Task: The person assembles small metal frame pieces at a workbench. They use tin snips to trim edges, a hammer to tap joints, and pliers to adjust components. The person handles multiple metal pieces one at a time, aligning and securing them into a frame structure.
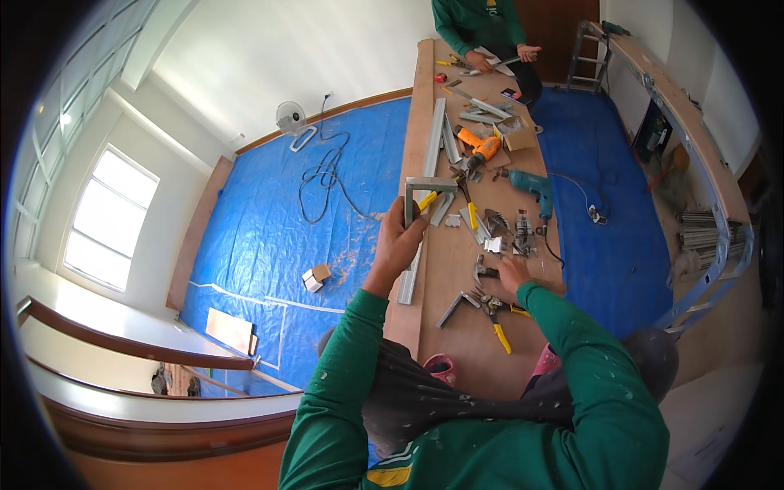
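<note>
My left hand is raised over the bench's left edge, closed on an L-shaped metal piece whose short arm points right. A yellow part shows beside its corner; whether it belongs to that piece I cannot tell. Low over the board, my right hand curls beside the dark head of what looks like a claw hammer, its fingers closed around the handle side. Nearer me lie yellow-handled snips and a short angled metal strip. Small metal brackets are heaped just beyond my right hand.
An orange drill and a teal corded drill lie farther up the wooden board. Long metal channels run along it. A co-worker's hands hold a metal strip at the far end. Blue sheeting covers the floor.
</note>
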`<control>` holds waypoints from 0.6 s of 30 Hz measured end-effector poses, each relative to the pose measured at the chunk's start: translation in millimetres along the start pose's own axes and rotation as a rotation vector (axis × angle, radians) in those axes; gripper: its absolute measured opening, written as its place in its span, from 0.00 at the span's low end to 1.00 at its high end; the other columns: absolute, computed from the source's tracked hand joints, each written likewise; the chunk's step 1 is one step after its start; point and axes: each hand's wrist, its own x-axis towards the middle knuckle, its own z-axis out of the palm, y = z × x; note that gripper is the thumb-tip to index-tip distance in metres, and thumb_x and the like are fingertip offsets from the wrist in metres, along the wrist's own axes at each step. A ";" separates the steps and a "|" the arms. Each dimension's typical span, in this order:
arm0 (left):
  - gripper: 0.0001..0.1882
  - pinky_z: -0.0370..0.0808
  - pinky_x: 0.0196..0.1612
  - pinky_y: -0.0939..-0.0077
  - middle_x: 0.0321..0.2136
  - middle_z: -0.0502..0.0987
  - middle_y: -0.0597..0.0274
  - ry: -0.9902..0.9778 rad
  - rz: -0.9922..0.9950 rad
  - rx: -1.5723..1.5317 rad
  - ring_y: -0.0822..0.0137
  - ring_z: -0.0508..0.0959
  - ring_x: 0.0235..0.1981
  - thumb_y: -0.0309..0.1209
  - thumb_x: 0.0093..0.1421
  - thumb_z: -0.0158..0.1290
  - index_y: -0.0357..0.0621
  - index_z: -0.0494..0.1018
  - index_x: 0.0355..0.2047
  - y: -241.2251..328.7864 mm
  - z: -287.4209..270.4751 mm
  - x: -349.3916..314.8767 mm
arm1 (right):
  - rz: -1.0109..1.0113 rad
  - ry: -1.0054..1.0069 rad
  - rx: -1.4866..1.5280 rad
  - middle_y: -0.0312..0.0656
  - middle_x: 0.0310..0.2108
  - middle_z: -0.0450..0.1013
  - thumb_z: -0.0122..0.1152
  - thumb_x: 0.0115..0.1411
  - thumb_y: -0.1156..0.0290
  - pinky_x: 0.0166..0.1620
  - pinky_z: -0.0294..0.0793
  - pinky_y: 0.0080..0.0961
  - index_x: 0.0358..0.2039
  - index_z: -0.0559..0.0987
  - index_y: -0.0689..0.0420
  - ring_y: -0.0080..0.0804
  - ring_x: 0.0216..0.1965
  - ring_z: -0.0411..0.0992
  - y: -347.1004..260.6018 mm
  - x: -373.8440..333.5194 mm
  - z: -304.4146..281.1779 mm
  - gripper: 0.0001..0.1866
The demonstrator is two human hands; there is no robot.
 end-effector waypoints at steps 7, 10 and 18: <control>0.17 0.73 0.36 0.61 0.28 0.77 0.49 0.066 -0.074 0.222 0.61 0.76 0.31 0.32 0.57 0.60 0.32 0.73 0.42 5.2 -19.7 -2.8 | -0.288 0.336 1.310 0.54 0.38 0.77 0.62 0.70 0.60 0.47 0.78 0.32 0.53 0.76 0.63 0.45 0.42 0.79 -135.1 96.9 -226.3 0.20; 0.17 0.74 0.37 0.58 0.28 0.76 0.46 0.058 0.039 0.251 0.55 0.77 0.30 0.31 0.55 0.60 0.32 0.73 0.41 4.7 -0.6 3.7 | -0.614 0.122 0.727 0.57 0.41 0.80 0.67 0.64 0.63 0.50 0.79 0.36 0.57 0.74 0.64 0.49 0.46 0.80 -159.0 80.5 -295.5 0.25; 0.17 0.75 0.38 0.53 0.28 0.78 0.43 -0.104 0.151 0.296 0.46 0.79 0.31 0.32 0.55 0.58 0.34 0.73 0.42 18.5 25.9 -8.6 | -0.382 0.152 0.195 0.62 0.30 0.77 0.62 0.58 0.70 0.43 0.75 0.54 0.40 0.76 0.63 0.64 0.39 0.77 -157.7 73.1 -282.6 0.12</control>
